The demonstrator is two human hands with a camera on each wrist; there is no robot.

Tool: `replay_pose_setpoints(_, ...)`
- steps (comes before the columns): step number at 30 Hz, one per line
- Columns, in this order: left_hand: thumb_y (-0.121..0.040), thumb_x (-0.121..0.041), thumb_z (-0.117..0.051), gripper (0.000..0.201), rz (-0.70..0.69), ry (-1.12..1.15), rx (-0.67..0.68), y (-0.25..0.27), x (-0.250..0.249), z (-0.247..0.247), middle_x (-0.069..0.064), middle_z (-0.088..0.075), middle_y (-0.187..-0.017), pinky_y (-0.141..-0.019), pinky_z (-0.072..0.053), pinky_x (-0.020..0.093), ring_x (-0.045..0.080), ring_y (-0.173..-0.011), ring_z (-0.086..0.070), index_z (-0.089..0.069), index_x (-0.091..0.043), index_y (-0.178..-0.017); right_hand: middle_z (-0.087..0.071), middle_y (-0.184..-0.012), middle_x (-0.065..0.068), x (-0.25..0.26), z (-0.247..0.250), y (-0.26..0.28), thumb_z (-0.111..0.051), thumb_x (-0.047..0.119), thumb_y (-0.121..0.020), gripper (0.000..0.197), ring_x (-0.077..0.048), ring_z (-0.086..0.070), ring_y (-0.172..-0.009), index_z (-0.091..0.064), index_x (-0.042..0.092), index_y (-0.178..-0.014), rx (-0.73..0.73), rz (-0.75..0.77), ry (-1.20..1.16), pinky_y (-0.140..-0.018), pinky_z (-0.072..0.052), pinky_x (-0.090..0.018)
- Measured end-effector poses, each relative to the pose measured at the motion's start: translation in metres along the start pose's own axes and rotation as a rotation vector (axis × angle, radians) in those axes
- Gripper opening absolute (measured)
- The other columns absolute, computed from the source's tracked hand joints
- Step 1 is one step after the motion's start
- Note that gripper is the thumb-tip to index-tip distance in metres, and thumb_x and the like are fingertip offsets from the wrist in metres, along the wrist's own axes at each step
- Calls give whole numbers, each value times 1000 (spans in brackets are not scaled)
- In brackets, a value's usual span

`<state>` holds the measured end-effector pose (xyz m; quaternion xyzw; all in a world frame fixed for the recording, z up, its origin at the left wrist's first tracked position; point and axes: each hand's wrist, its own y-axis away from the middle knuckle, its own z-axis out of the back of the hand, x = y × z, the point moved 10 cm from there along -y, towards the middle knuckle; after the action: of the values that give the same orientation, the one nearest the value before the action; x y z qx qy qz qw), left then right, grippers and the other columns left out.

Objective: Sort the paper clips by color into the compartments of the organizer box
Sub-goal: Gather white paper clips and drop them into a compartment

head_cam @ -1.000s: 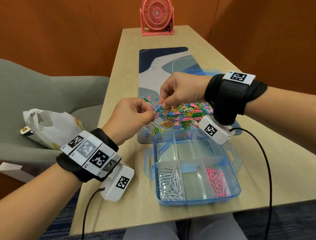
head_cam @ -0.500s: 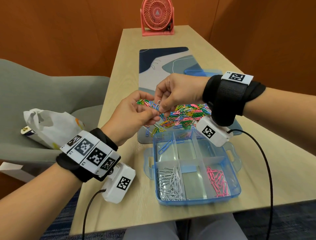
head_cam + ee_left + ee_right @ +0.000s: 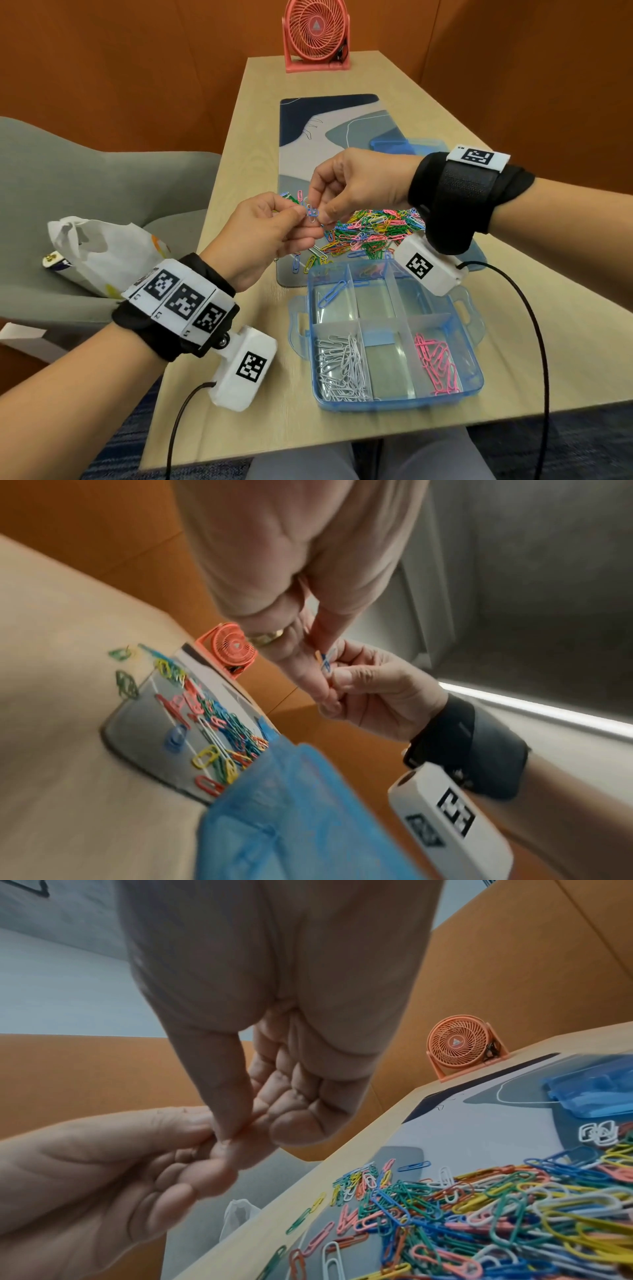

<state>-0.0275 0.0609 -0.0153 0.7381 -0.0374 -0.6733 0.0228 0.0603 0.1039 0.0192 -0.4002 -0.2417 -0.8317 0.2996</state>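
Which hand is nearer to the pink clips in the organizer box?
The right hand, though narrowly. Both hands are raised over the clip pile, beyond the box; the pink clips lie in its near-right compartment, and the left hand is farther left.

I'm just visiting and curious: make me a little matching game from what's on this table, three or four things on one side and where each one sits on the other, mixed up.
Things:
1. white paper clips
2. pink paper clips
3. single blue paper clip
4. fan

Places:
A. far end of the table
B. near left compartment of the organizer box
C. far left compartment of the box
D. near right compartment of the box

Pairs: 1-B, 2-D, 3-C, 4-A
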Motion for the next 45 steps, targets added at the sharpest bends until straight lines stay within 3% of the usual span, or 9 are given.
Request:
replay_pose_setpoints(3, -95, -8, -52, 15, 40, 57, 13, 0, 4, 2, 4, -66, -75, -60, -53, 18, 9, -68, -65, -53, -12, -81, -66, -70, -2, -3, 0, -2, -72, 2, -80, 15, -8, -61, -63, -62, 10, -88, -16, -12, 42, -63, -50, -24)
replay_pose_setpoints(7, -94, -9, -54, 16, 67, 94, -2, -1, 4, 4, -1, -59, -65, -53, -49, 15, 5, -54, -56, -55, -13, -79, -71, -81, -13, -3, -2, -4, -72, 16, -82, 15, -22, -60, -75, -67, 5, -91, -25, -11, 119, -71, -49, -35)
replay_pose_setpoints(9, -94, -9, -54, 17, 72, 23, 13, -1, 3, 5, 0, -59, -64, -51, -48, 15, 5, -52, -55, -56, -13, -78, -71, -81, -12, -2, -2, -3, -69, 15, -85, 14, -19, -60, -75, -66, 3, -92, -18, -4, 116, -70, -48, -30)
replay_pose_setpoints(15, -92, -8, -57, 15, -2, -194, 50, 1, 0, 6, -1, -62, -71, -53, -46, 14, 5, -60, -58, -60, -15, -79, -67, -62, 10, 0, -8, 2, -59, 10, -92, 10, 0, -60, -60, -66, 4, -90, 60, 3, 118, -61, -46, -15)
replay_pose_setpoints(19, -90, 0, -58, 14, -66, -220, 44, 1, -5, 6, -1, -65, -64, -51, -44, 13, 5, -54, -59, -60, -11, -81, -67, -61, 9, -3, -8, 1, -58, 9, -92, 14, -2, -61, -62, -68, -1, -93, 70, -16, 127, -65, -46, -19)
replay_pose_setpoints(25, -91, -2, -58, 14, -48, -214, 57, 0, -4, 5, -1, -69, -65, -55, -47, 14, 6, -56, -62, -59, -11, -79, -66, -60, 9, -2, 2, -1, -62, 10, -90, 15, 0, -59, -58, -67, 14, -76, -43, 10, 120, -61, -48, -19)
replay_pose_setpoints(34, -90, 5, -54, 15, -10, -61, 82, 0, -1, 6, 1, -65, -58, -56, -51, 15, 6, -51, -60, -54, -9, -87, -63, -71, -2, -1, -2, -2, -57, 13, -93, 14, -11, -55, -66, -61, 17, -81, -7, 40, 161, -66, -46, -26)
replay_pose_setpoints(40, -91, 2, -51, 16, 49, 58, 86, 2, 3, 5, -1, -64, -59, -54, -50, 13, 5, -50, -58, -54, -11, -82, -63, -71, -1, 6, 5, 0, -58, 13, -92, 9, -3, -50, -57, -65, 8, -89, -58, 74, 189, -57, -40, -14)
replay_pose_setpoints(45, -91, 4, -52, 18, 38, 53, 66, 0, 6, 7, 0, -64, -61, -57, -50, 13, 6, -53, -59, -55, -10, -80, -63, -71, 0, 3, 1, 1, -59, 10, -92, 8, -2, -52, -59, -65, 6, -90, -14, 61, 200, -59, -41, -12)
